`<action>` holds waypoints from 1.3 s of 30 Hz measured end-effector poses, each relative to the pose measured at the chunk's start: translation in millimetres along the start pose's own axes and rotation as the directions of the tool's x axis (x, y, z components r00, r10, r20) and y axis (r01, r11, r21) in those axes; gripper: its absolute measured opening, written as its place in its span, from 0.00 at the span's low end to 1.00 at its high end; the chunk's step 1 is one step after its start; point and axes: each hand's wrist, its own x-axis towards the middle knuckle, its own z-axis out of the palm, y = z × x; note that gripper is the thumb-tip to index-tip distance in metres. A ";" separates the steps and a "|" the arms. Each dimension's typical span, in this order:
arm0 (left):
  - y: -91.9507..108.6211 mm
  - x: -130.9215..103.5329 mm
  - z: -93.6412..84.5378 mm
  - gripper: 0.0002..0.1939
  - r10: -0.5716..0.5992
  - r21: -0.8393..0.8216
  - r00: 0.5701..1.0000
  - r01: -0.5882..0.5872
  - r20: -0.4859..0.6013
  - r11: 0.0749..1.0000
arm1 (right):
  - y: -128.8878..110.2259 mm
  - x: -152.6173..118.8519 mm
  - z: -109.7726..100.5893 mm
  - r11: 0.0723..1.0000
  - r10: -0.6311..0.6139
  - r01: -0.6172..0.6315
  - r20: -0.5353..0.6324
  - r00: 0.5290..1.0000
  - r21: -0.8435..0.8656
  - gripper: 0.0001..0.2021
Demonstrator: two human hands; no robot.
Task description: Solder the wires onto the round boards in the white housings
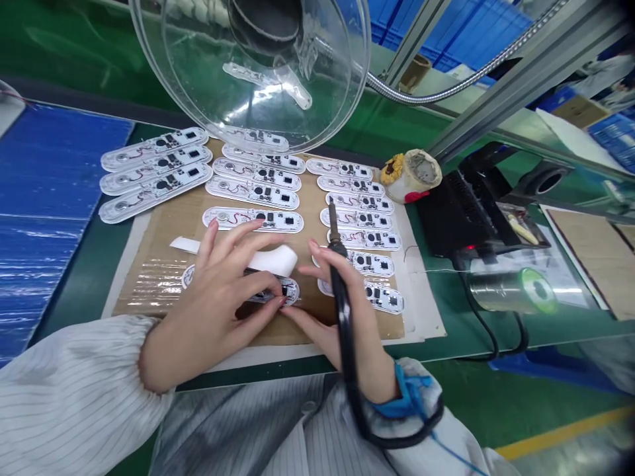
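My left hand (213, 301) bends over a white oval circuit board (292, 291), thumb and index fingertip pinched together at its right end. Whatever lies in that pinch is too small to make out. A curved white plastic piece (278, 260) shows just beyond these fingers, partly hidden by them. In my right hand (360, 317) a soldering iron (340, 291) is held, its tip pointing up and away from the board. My right thumb reaches to the board's right end, close to the left fingertips.
Several similar boards (253, 219) lie in columns on a cardboard sheet (163, 264). A round clear magnifier or shield (367, 39) hangs over the far side. To the right are a tip-cleaning pot (404, 188), a black soldering station (441, 215) and a solder wire spool (510, 291).
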 end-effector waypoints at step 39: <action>16.3 12.4 -12.3 0.13 -0.102 0.011 0.992 0.101 0.079 0.995 | 16.5 -9.5 -45.9 1.000 0.017 -0.011 -0.232 0.973 0.029 0.08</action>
